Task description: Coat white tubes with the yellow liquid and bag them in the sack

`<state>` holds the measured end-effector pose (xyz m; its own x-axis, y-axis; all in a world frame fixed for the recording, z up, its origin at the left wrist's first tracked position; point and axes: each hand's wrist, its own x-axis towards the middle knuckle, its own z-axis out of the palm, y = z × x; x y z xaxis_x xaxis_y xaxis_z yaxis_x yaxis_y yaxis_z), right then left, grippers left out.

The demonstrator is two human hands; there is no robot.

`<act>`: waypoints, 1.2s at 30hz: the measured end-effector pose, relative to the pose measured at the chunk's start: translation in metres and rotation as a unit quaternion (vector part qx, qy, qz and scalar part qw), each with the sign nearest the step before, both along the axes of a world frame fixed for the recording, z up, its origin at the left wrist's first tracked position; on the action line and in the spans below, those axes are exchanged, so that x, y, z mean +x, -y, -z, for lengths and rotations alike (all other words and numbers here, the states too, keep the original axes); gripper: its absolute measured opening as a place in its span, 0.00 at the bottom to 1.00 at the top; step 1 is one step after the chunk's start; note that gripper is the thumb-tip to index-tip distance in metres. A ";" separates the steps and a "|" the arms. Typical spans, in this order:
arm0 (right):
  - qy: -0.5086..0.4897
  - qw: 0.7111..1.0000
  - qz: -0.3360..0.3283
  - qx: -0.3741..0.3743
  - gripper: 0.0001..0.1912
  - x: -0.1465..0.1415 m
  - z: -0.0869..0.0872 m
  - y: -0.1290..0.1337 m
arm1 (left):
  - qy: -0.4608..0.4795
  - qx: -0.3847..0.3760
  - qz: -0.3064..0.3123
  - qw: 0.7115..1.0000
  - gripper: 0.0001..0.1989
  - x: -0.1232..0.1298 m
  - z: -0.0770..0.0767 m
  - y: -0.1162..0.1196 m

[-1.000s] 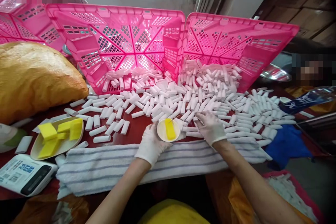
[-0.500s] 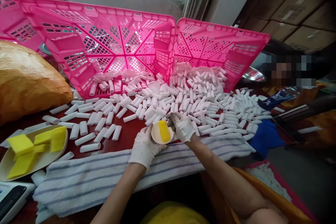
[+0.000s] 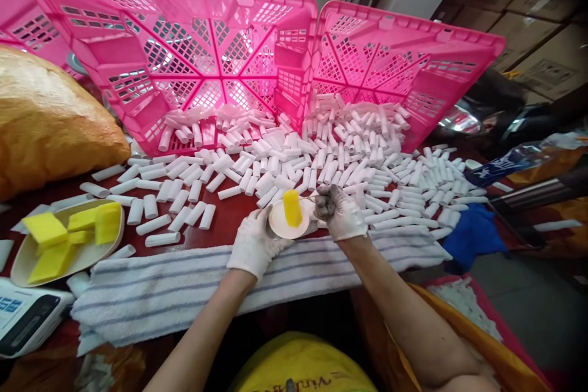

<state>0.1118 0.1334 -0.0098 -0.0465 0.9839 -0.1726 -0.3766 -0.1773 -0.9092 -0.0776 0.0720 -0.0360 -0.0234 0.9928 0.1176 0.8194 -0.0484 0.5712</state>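
Note:
My gloved left hand (image 3: 252, 245) holds a small white dish (image 3: 281, 229) with an upright yellow sponge piece (image 3: 292, 208) in it, just above the striped towel (image 3: 184, 288). My gloved right hand (image 3: 340, 215) is right beside the dish, its grey-stained fingers pinched on a thin stick (image 3: 310, 198) that points at the sponge. Behind both hands, several short white tubes (image 3: 321, 165) lie in a heap on the dark red table.
Two pink mesh baskets (image 3: 215, 61) (image 3: 395, 55) lie tipped on their sides at the back, tubes spilling out. At left are a cream plate (image 3: 21, 260) of yellow sponges, an orange sack (image 3: 50, 116) and a white device (image 3: 22, 318). A blue cloth (image 3: 473, 233) lies at right.
My right hand left the tube heap, came to the dish and closed its fingers. The sponge piece now stands upright in the dish. The view shifted slightly.

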 end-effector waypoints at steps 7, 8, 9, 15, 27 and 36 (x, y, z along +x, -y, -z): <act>0.120 0.990 0.003 0.078 0.17 0.009 0.004 0.034 | -0.019 0.023 0.013 0.999 0.44 -0.002 0.007 0.002; 0.162 0.983 -0.002 0.086 0.17 0.012 0.008 0.040 | -0.021 0.026 0.013 0.999 0.44 -0.002 0.008 0.002; 0.197 0.976 -0.008 0.088 0.16 0.014 0.011 0.046 | -0.023 0.028 0.014 0.999 0.44 -0.002 0.009 0.002; 0.232 0.969 -0.025 0.079 0.16 0.023 0.023 0.060 | -0.054 0.006 0.009 0.998 0.47 0.000 0.008 0.000; 0.255 0.953 0.053 0.152 0.15 0.024 -0.019 0.055 | -0.069 0.040 0.006 0.997 0.44 0.001 0.011 0.001; 0.219 0.974 0.001 0.060 0.18 -0.018 0.013 0.035 | -0.057 0.044 0.004 0.997 0.45 0.003 0.008 0.002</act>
<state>0.0942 0.0983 -0.0230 0.0074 0.9982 -0.0588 0.0509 -0.0591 -0.9970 -0.0746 0.0704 -0.0439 0.0038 0.9788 0.2049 0.8779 -0.1014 0.4680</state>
